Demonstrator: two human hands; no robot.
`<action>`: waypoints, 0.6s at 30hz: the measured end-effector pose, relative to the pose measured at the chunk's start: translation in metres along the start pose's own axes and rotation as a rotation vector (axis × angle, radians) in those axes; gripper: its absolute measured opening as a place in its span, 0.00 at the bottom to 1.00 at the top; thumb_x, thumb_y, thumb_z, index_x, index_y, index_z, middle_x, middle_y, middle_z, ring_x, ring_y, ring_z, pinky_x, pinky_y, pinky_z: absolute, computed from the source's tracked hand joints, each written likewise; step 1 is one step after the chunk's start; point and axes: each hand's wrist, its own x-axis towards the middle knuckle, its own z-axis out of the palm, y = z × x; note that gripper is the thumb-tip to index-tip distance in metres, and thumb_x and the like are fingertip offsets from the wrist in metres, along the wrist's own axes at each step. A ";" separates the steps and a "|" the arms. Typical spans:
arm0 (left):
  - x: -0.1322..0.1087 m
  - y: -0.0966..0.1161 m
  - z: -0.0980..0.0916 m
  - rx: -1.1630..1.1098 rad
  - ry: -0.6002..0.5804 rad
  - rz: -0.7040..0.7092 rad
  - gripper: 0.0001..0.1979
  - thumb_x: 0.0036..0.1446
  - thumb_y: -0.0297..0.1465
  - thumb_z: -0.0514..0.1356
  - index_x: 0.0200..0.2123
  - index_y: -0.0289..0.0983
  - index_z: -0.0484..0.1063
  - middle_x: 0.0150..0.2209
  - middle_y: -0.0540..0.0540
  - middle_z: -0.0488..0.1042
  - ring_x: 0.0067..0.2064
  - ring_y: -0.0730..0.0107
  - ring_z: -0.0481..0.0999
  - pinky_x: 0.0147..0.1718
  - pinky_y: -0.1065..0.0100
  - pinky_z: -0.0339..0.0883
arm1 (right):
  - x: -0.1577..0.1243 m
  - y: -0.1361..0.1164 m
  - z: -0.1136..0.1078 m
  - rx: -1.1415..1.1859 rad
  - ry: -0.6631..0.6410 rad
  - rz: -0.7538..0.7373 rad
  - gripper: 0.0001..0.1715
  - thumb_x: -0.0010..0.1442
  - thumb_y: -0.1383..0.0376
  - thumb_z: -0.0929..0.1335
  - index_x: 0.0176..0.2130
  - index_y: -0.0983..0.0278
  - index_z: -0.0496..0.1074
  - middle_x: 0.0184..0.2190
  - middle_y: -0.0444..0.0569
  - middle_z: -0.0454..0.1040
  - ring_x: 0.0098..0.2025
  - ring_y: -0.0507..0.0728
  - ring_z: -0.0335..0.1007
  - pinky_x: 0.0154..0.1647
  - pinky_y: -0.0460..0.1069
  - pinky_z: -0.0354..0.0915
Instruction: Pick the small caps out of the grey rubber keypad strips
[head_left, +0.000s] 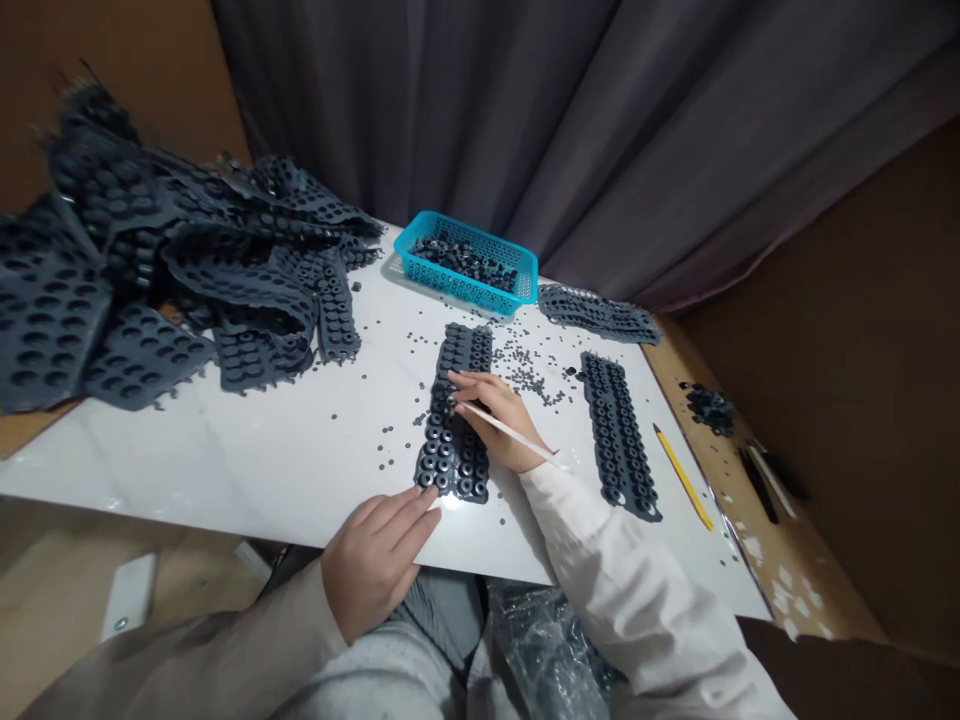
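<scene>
A dark grey moulded rubber sheet (454,440) with rows of round ring-shaped parts lies on the white tabletop in front of me. My left hand (384,545) rests at its near left corner, fingers stretched out and fingertips touching the edge. In my right hand (501,420) is a slim white stick-like tool (514,434), pinched like a pen. Its tip points at the middle of the sheet; what exactly it touches is hidden by the fingers. Small black discs (529,375) lie scattered around the sheet, mostly to its right.
A blue perforated basket (465,290) holds many small black parts. Large moulded sheets (150,260) are heaped at the left. To the right lie another sheet (619,435), a yellow cutter-like tool (684,478) and a dark pile (711,408). A further sheet (600,312) lies behind.
</scene>
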 end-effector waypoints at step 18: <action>0.000 -0.001 0.000 -0.021 -0.012 -0.019 0.21 0.51 0.17 0.51 0.46 0.33 0.74 0.50 0.41 0.78 0.49 0.58 0.76 0.47 0.59 0.66 | 0.005 0.018 0.006 -0.242 -0.081 -0.101 0.09 0.67 0.65 0.62 0.41 0.61 0.73 0.52 0.54 0.76 0.52 0.62 0.72 0.51 0.59 0.67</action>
